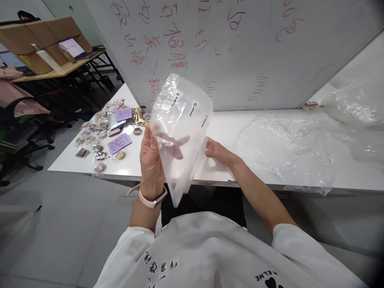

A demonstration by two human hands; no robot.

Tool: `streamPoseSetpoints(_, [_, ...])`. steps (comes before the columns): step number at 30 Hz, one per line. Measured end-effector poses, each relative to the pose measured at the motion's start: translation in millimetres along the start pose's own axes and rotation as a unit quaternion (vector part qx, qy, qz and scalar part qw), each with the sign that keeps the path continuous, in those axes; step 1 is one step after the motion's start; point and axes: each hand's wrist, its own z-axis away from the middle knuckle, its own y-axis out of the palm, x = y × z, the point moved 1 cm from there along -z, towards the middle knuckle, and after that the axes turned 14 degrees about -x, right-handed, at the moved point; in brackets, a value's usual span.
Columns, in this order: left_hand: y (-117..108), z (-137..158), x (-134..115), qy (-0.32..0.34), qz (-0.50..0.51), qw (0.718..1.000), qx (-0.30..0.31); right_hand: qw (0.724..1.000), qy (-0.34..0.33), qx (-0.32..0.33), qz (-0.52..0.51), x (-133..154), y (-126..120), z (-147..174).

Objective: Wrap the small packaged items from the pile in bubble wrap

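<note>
A translucent plastic bag (183, 108) with small dark printed marks is held up in front of me, above the white table's front edge. My left hand (150, 156), with a pink-banded bracelet on its wrist, grips the bag's left side. Its fingers show blurrily through the film. At the right edge of the bag, my right hand (217, 151) has its fingertips closed on the plastic, partly hidden by it. No contents can be made out inside the bag.
On the white table (135, 162), many small wrapped pieces (97, 136) and purple cards (119, 143) lie left. Crumpled clear plastic (288, 144) covers the right side and overhangs the front edge. A whiteboard (240, 60) stands behind. An office chair (30, 132) is far left.
</note>
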Motion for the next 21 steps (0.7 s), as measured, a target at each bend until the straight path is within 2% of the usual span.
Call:
streamPoseSetpoints(2, [-7, 0, -6, -0.014, 0.015, 0.999, -0.024, 0.994, 0.020, 0.107, -0.025, 9, 4, 8])
streamPoseSetpoints(4, [-23, -6, -11, 0.008, -0.006, 0.998, -0.062, 0.985, 0.055, 0.160, -0.025, 21, -5, 18])
streamPoseSetpoints(5, [-33, -11, -11, 0.024, -0.030, 0.996, -0.082, 0.987, 0.066, 0.143, -0.011, 27, -17, 23])
streamPoseSetpoints(6, [-43, -16, -10, 0.041, -0.054, 0.993, -0.099, 0.993, 0.074, 0.095, 0.011, 35, -32, 27])
streamPoseSetpoints(8, [-62, -26, 2, 0.054, -0.120, 0.985, -0.115, 0.992, 0.087, -0.041, 0.088, 49, -71, 30])
streamPoseSetpoints(9, [-69, -29, 13, 0.044, -0.166, 0.979, -0.108, 0.979, 0.098, -0.096, 0.150, 56, -92, 29])
streamPoseSetpoints(11, [-78, -29, 42, 0.009, -0.305, 0.949, -0.074, 0.933, 0.098, -0.147, 0.314, 65, -124, 21])
streamPoseSetpoints(13, [-79, -23, 73, -0.015, -0.479, 0.877, -0.037, 0.862, 0.044, -0.191, 0.468, 67, -137, 5])
streamPoseSetpoints(15, [-76, -15, 98, -0.010, -0.606, 0.795, -0.009, 0.804, -0.032, -0.236, 0.545, 63, -128, -11])
streamPoseSetpoints(16, [-74, -13, 106, 0.001, -0.645, 0.764, 0.005, 0.792, -0.063, -0.246, 0.555, 58, -116, -18])
streamPoseSetpoints(18, [-74, -14, 111, 0.027, -0.679, 0.733, 0.031, 0.809, -0.099, -0.219, 0.537, 42, -83, -26])
streamPoseSetpoints(21, [-90, -38, 96, 0.073, -0.698, 0.711, 0.036, 0.863, -0.096, -0.137, 0.478, 9, -31, -25])
